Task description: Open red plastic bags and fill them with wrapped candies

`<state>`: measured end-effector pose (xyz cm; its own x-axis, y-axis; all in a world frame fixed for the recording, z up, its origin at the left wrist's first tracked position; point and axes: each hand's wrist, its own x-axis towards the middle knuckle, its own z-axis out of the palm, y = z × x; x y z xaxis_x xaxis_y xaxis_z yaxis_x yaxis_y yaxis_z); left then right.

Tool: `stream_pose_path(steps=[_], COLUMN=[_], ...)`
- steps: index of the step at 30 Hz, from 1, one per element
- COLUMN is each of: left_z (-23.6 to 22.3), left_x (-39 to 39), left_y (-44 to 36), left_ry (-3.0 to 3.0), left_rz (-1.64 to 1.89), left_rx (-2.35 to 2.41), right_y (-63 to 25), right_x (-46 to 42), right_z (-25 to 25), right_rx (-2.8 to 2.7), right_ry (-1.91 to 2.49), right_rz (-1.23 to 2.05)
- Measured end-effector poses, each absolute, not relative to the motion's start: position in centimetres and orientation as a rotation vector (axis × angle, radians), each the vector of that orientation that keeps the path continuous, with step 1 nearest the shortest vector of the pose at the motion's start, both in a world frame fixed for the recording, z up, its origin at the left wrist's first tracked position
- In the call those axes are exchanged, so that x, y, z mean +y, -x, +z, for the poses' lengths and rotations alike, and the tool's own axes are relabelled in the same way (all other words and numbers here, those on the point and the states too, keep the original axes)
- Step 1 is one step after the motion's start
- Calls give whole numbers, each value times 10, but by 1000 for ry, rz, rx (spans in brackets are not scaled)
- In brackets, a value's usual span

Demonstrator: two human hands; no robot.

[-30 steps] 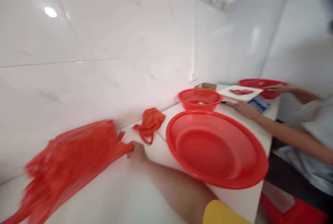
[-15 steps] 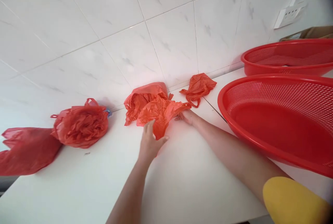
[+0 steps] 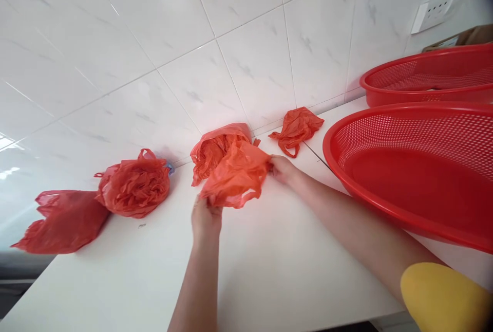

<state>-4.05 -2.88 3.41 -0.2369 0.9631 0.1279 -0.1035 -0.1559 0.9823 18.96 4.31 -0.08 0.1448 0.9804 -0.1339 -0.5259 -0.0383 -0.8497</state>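
A thin red plastic bag (image 3: 241,172) is stretched between my two hands above the white table (image 3: 265,265). My left hand (image 3: 207,216) is closed on its lower left corner. At its right edge my right hand (image 3: 283,168) pinches the film, with some fingertips hidden behind the bag. Just behind lies another red plastic bag (image 3: 210,154), its mouth facing me and crumpled film inside. A smaller crumpled red bag (image 3: 298,127) rests by the wall, beyond my right hand.
Two red perforated plastic baskets (image 3: 408,178) stand on the right, one behind the other. Left on the table sit a bundle of red bags (image 3: 134,185) and a filled red bag (image 3: 69,221). The tiled wall (image 3: 185,90) bounds the back; a socket (image 3: 435,12) is on it.
My left hand, open beside the bag before, has closed on its corner and moved slightly left. The bag is now spread out between both hands. The view has shifted a little.
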Motion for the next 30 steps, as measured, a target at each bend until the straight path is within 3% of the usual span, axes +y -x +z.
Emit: stream_pose_path(steps=[5, 9, 13, 17, 23, 27, 30], left_z=[44, 58, 64, 46, 33, 36, 34], left_x=[-40, -74, -86, -68, -54, -57, -53], left_y=[72, 50, 24, 26, 39, 41, 58], left_ry=[-1020, -1871, -2492, -2021, -1547, -1246, -1024], left_rz=[1589, 1605, 1122, 1062, 1274, 1283, 1361], left_rx=[1350, 1687, 1419, 1498, 1562, 1166, 1035], right_y=[-200, -187, -177, -179, -154, -130, -132], right_x=[50, 38, 22, 7, -50, -68, -47], right_z=[11, 26, 44, 69, 117, 105, 72], right_rx=[-628, -772, -1016, -1178, -1593, -2197, -2330], right_ry=[951, 958, 1013, 1109, 1168, 1292, 1498], right_rz=[1356, 1308, 1282, 1066, 108, 213, 241])
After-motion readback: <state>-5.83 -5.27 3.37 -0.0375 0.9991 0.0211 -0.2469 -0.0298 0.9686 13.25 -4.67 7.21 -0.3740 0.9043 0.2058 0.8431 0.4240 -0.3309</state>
